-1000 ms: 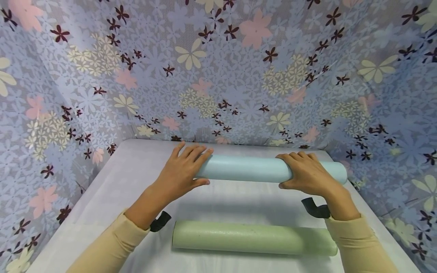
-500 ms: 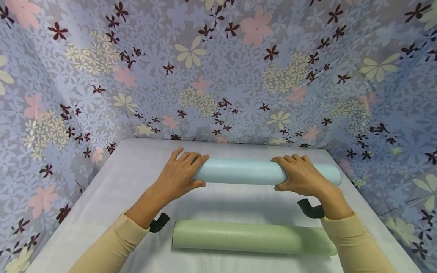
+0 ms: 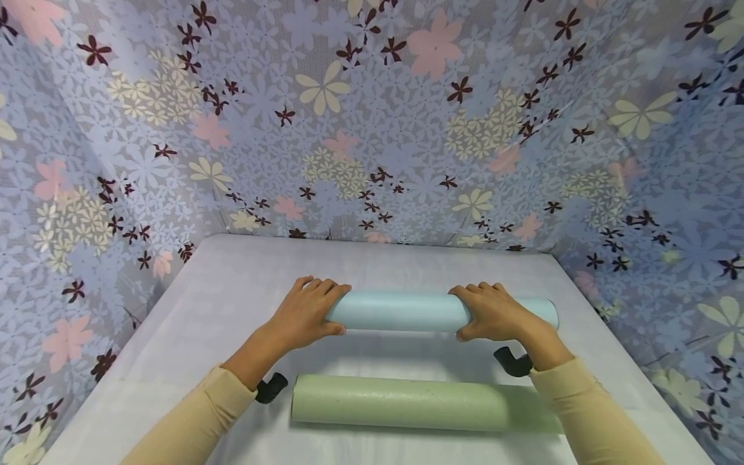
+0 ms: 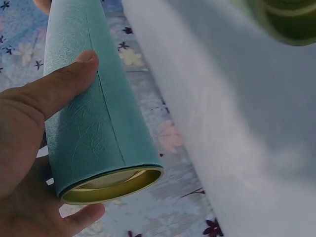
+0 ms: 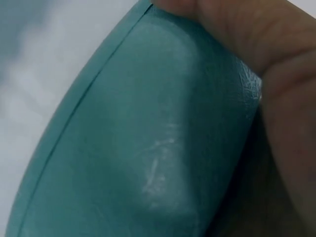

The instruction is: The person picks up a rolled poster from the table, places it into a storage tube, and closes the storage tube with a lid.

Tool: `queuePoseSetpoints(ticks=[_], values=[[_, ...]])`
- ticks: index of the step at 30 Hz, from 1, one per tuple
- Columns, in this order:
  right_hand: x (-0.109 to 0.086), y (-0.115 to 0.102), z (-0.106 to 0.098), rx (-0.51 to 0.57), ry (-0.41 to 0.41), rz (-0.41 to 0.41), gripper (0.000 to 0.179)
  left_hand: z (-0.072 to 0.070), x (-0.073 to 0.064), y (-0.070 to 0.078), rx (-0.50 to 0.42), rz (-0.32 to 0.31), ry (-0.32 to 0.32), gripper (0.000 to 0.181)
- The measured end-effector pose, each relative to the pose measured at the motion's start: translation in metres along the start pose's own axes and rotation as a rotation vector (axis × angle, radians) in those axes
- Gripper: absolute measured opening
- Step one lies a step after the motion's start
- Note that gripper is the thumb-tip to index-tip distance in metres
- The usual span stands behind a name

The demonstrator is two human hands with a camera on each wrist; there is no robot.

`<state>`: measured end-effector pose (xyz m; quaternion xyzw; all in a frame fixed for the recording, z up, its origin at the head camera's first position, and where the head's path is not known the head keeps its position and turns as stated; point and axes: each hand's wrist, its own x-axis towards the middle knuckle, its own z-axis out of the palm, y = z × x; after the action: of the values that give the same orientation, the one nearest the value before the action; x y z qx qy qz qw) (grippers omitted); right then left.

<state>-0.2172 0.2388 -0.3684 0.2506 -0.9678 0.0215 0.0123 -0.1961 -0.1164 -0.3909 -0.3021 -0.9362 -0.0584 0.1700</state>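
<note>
Both hands hold a light blue cardboard tube (image 3: 401, 310) level above the white table, behind a green tube. My left hand (image 3: 308, 313) grips its left end, thumb on the near side and fingers over the far side. Toward the right end, my right hand (image 3: 491, 313) grips it the same way, with a short length sticking out beyond. In the left wrist view the blue tube (image 4: 98, 113) shows a lengthwise seam and a gold-coloured metal rim at its end. The right wrist view is filled by the tube's creased surface (image 5: 123, 128) under the thumb.
The green tube (image 3: 401, 403) lies crosswise on the white table (image 3: 244, 265) nearer the body, its right end hidden by the right sleeve. Flower-patterned cloth (image 3: 372, 129) rises behind the table and on both sides. Black camera mounts (image 3: 514, 361) stick out at the wrists.
Both hands have brought the blue tube nearer to the body and a little to the left, closer to the green tube. The grips look the same, and the green tube has stayed in place.
</note>
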Motion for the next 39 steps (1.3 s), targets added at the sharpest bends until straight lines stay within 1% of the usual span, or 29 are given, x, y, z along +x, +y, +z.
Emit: queuePoseSetpoints(ticks=[4, 9, 12, 17, 22, 29, 33, 39], values=[[0.006, 0.001, 0.008, 0.015, -0.055, -0.005, 0.069, 0.008, -0.001, -0.002, -0.048, -0.031, -0.059, 0.076], [0.013, 0.002, 0.015, 0.014, -0.124, -0.016, 0.067, 0.019, -0.001, -0.005, -0.119, -0.052, -0.108, 0.075], [0.016, 0.002, 0.018, 0.007, -0.163, -0.034, 0.064, 0.026, 0.001, -0.008, -0.164, -0.070, -0.147, 0.074], [0.021, -0.001, 0.024, 0.008, -0.255, -0.034, 0.062, 0.034, 0.002, -0.010, -0.209, -0.097, -0.222, 0.072], [0.024, -0.003, 0.029, 0.008, -0.327, -0.015, 0.060, 0.041, 0.002, -0.011, -0.246, -0.109, -0.272, 0.072], [0.022, -0.007, 0.032, 0.010, -0.370, 0.004, 0.058, 0.046, 0.003, -0.012, -0.255, -0.116, -0.316, 0.073], [0.022, -0.006, 0.034, 0.003, -0.374, 0.014, 0.058, 0.046, 0.004, -0.011, -0.258, -0.121, -0.328, 0.072], [0.024, -0.004, 0.037, 0.006, -0.376, 0.009, 0.057, 0.048, 0.003, -0.011, -0.250, -0.127, -0.340, 0.072]])
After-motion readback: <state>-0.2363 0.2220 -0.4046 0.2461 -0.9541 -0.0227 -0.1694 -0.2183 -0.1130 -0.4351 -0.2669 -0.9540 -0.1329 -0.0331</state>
